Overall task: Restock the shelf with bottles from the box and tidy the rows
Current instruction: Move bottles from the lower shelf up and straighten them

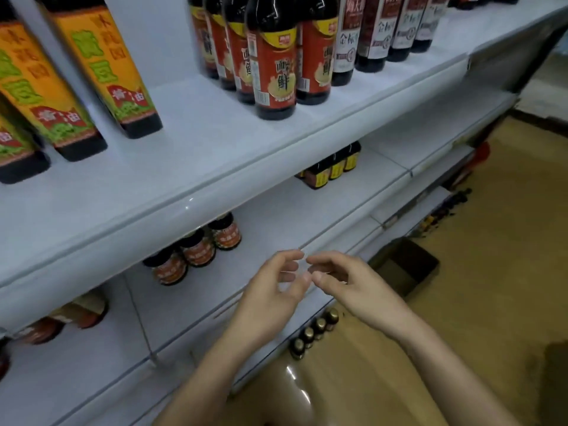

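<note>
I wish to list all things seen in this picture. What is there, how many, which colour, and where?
Shelving: white, several levels.
Orange-label bottles: three, tall, top shelf left.
Red-label bottles: about five, dark, top shelf middle.
White-label bottles: at least four, dark, top shelf right.
Yellow-label bottles: three, small, second shelf.
Jars: three, black lids, second shelf.
Gold-capped bottles: four, lower shelf.
Cardboard box: one, brown, open, floor.
Left hand, right hand: fingertips nearly meeting; grip unclear.

We see our left hand (270, 290) and right hand (341, 282) bare, nails short and plain, on bare forearms (209, 373) at lower centre.
</note>
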`<state>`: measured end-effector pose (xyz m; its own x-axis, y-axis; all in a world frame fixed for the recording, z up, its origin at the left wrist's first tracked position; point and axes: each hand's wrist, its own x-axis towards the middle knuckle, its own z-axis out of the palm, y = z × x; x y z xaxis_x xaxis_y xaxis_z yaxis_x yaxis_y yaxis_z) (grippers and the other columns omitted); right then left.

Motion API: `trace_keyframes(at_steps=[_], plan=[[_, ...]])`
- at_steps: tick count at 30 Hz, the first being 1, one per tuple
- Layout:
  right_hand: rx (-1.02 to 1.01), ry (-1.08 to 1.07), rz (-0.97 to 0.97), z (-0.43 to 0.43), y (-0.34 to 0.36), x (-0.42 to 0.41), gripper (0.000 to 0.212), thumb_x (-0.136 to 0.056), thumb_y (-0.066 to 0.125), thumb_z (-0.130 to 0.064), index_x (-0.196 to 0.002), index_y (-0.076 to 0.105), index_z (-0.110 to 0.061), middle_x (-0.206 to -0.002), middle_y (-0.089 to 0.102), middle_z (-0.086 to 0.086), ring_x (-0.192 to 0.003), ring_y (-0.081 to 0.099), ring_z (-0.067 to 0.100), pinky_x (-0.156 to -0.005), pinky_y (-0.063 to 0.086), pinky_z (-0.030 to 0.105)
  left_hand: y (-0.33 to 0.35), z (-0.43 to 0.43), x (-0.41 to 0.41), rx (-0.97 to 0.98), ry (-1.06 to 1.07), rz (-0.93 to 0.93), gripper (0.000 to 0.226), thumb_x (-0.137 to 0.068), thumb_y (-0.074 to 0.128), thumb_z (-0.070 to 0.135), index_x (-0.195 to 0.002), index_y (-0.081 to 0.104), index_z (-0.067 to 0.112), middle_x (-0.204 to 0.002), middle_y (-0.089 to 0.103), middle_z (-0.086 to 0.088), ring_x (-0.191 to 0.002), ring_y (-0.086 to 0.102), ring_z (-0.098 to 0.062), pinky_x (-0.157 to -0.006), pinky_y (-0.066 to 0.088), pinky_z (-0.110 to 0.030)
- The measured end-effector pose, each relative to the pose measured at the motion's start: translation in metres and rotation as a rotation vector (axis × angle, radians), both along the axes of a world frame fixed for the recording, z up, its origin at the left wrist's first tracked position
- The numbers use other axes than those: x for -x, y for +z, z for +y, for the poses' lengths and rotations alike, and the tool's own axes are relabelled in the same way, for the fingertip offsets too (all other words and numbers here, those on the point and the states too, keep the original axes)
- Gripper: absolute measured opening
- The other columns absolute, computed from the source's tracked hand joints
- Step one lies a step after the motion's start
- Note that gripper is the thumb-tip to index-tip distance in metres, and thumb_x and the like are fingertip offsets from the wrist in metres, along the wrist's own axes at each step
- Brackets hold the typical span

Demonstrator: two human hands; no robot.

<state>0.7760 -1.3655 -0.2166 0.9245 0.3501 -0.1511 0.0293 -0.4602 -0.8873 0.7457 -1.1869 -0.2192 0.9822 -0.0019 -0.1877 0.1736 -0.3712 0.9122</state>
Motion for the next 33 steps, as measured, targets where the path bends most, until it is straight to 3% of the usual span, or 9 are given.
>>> trace_keyframes(at_steps=[4, 7, 15, 20, 22, 23, 27, 31, 33], plan=[[-0.033, -0.087, 0.088, 0.003, -0.034, 0.004, 0.026, -0.098, 0.064, -0.021, -0.124, 0.066, -0.023, -0.112, 0.07, -0.007, -0.108, 0.063, 0.0, -0.096, 0.05, 0.022, -0.036, 0.005, 0.0, 0.02, -0.054, 0.093, 0.03, -0.098, 0.063, 0.032, -0.126, 0.058, 0.04, -0.117, 0.061, 0.019, -0.101, 0.057, 0.014, -0.084, 0.045, -0.009], [-0.063, -0.127, 0.153, 0.005, -0.066, 0.012, 0.023, -0.098, 0.065, -0.022, -0.12, 0.066, -0.03, -0.111, 0.07, -0.005, -0.109, 0.065, 0.006, -0.094, 0.053, 0.025, -0.065, 0.007, 0.0, 0.02, -0.086, 0.159, 0.028, -0.098, 0.063, 0.03, -0.123, 0.057, 0.041, -0.116, 0.061, 0.017, -0.098, 0.056, 0.016, -0.082, 0.044, -0.007], [-0.11, -0.202, 0.329, 0.006, -0.136, 0.029, 0.025, -0.099, 0.062, -0.013, -0.124, 0.065, -0.016, -0.108, 0.07, 0.003, -0.095, 0.066, 0.006, -0.081, 0.05, 0.018, -0.127, 0.009, 0.005, -0.002, -0.143, 0.318, 0.026, -0.099, 0.061, 0.027, -0.123, 0.055, 0.037, -0.108, 0.059, 0.022, -0.089, 0.051, 0.027, -0.073, 0.042, 0.0], [-0.111, -0.198, 0.398, -0.002, -0.201, 0.017, 0.022, -0.099, 0.062, -0.011, -0.118, 0.067, -0.02, -0.102, 0.071, -0.011, -0.093, 0.066, -0.002, -0.085, 0.05, 0.019, -0.197, -0.003, 0.006, -0.04, -0.096, 0.43, 0.032, -0.097, 0.064, 0.025, -0.128, 0.056, 0.031, -0.123, 0.062, 0.011, -0.1, 0.058, 0.007, -0.085, 0.046, -0.011], [-0.126, -0.204, 0.444, -0.005, -0.234, 0.013, 0.021, -0.098, 0.063, -0.009, -0.115, 0.068, -0.021, -0.1, 0.071, -0.009, -0.092, 0.067, 0.002, -0.085, 0.05, 0.021, -0.23, -0.01, 0.007, -0.036, -0.04, 0.494, 0.033, -0.096, 0.063, 0.031, -0.128, 0.056, 0.024, -0.127, 0.061, 0.0, -0.102, 0.055, -0.003, -0.082, 0.041, -0.006], [-0.131, -0.208, 0.459, -0.007, -0.252, 0.012, 0.021, -0.098, 0.063, -0.007, -0.111, 0.068, -0.022, -0.097, 0.072, -0.009, -0.091, 0.067, 0.004, -0.084, 0.05, 0.021, -0.246, -0.013, 0.009, -0.034, -0.027, 0.519, 0.036, -0.095, 0.062, 0.036, -0.129, 0.056, 0.026, -0.128, 0.061, 0.001, -0.104, 0.054, -0.003, -0.082, 0.041, -0.006], [-0.148, -0.177, 0.541, -0.014, -0.323, 0.006, 0.021, -0.098, 0.062, -0.008, -0.111, 0.068, -0.023, -0.096, 0.073, -0.004, -0.091, 0.068, 0.008, -0.081, 0.049, 0.022, -0.303, -0.023, 0.013, -0.039, -0.056, 0.541, 0.026, -0.098, 0.062, 0.036, -0.12, 0.052, 0.046, -0.12, 0.06, 0.016, -0.109, 0.056, 0.003, -0.096, 0.05, -0.028], [-0.09, -0.155, 0.536, -0.017, -0.4, 0.002, 0.019, -0.098, 0.063, -0.011, -0.111, 0.068, -0.024, -0.101, 0.073, 0.004, -0.091, 0.066, 0.012, -0.083, 0.049, 0.031, -0.372, -0.032, 0.007, -0.082, -0.078, 0.539, 0.036, -0.099, 0.06, 0.036, -0.133, 0.05, 0.04, -0.122, 0.06, 0.015, -0.109, 0.056, 0.005, -0.084, 0.045, -0.015], [-0.068, -0.167, 0.499, -0.019, -0.443, 0.002, 0.017, -0.098, 0.064, -0.012, -0.111, 0.069, -0.021, -0.099, 0.074, 0.003, -0.087, 0.066, 0.007, -0.079, 0.048, 0.027, -0.414, -0.035, 0.002, -0.09, -0.091, 0.529, 0.035, -0.099, 0.059, 0.038, -0.131, 0.049, 0.044, -0.12, 0.06, 0.018, -0.109, 0.055, 0.007, -0.083, 0.044, -0.014]])
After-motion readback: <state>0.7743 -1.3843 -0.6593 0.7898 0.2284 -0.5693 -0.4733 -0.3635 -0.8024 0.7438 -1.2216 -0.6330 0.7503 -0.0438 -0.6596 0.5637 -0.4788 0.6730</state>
